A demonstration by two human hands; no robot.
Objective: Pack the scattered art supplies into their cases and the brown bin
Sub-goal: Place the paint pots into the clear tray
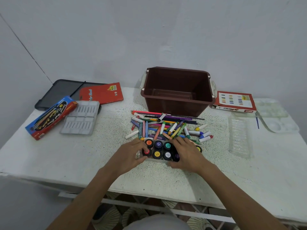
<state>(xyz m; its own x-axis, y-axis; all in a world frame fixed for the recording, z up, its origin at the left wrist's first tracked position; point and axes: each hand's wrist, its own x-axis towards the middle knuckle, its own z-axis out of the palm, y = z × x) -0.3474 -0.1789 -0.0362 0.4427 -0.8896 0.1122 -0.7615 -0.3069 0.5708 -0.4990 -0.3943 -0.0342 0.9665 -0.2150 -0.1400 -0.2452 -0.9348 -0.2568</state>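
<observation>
Art supplies are lying scattered across the white speckled table (83, 155), and the brown bin (177, 106) is standing open at the far middle of it, against the wall, with nothing showing inside. Far off to the left of the bin a black mesh case (63, 90) is lying flat, with a red book (103, 93) resting partly over its right edge. In front of those, still left of the bin, a blue pencil box (49, 118) is sitting at an angle, touching a grey moulded tray (81, 118). Just right of the bin a red and white oil pastels box (235, 101) is lying flat; beyond it, further right, a white palette (275, 120) is resting with a thin blue brush (257, 122) beside it. A clear plastic tray (240, 138) is lying in front of the pastels box. Directly in front of the bin a heap of crayons and markers (166, 127) is sprawling in all directions. Just nearer than that heap, the paint pots (157, 149) are sitting in two rows in a shallow white holder (157, 159). The person is clasping this set from both ends: the left hand (127, 155) is curling its fingers round the red-lidded pot at the left end, and the right hand (187, 153) is laying its fingers over the right-hand pots, with the thumb pressing the holder's near edge.
</observation>
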